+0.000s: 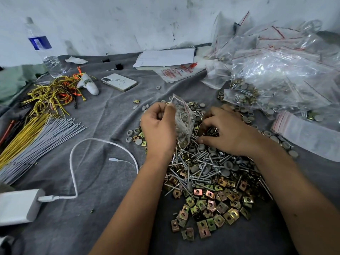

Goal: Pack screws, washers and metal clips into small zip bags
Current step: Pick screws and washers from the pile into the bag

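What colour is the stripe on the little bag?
Red, on the small zip bag in the left hand; head view.

Under my hands the cloth (pixel 103 118) is plain grey. My metal clips (pixel 207 205), lower centre, are brassy gold with pink and green tints; the screws (pixel 191 161) silver, the washers (pixel 225 173) dull grey. My clear zip bag (pixel 184 116) has a red stripe. At left, ties (pixel 24 142) are yellow and grey. The bottle (pixel 41 46), upper left, has a blue label.
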Demonstrator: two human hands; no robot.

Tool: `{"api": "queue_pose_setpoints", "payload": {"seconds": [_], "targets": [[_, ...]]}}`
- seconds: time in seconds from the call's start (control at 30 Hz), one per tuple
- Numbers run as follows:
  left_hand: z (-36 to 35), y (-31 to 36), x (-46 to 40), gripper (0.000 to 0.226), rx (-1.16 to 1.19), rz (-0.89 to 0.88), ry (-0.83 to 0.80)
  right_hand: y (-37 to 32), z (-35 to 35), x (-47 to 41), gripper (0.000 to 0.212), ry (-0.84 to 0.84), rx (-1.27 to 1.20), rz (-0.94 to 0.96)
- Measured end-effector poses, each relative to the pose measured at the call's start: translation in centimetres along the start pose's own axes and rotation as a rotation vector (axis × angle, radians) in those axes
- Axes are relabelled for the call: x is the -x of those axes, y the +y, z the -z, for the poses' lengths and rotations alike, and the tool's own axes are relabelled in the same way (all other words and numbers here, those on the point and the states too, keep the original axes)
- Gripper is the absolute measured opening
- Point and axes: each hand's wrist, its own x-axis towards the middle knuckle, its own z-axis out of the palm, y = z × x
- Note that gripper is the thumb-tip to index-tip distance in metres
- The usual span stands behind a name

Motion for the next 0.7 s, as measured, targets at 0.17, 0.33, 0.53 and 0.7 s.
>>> {"api": "queue_pose_setpoints", "payload": {"seconds": [0.17,0.33,0.53,0.7], "targets": [[0.21,0.07,-0.06,0.028,-0.005,0.015,0.034,-0.32,0.01,0.47,0.012,0.15,-0.116,0.045],[0.35,0.18,-0.12,0.029,-0.005,0.012,0.054,0.21,-0.19,-0.08,0.022,0.326,-0.156,0.024],[-0.07,-0.29,0.04,0.035,-0.07,-0.04,-0.057,-0.04,0.12,0.05,0.019,0.647,-0.273,0.217],[-0.38,-0.26,0.14,0.037,-0.07,-0.043,-0.124,-0.48,-0.41,-0.09,0.025,0.652,-0.174,0.341]]}}
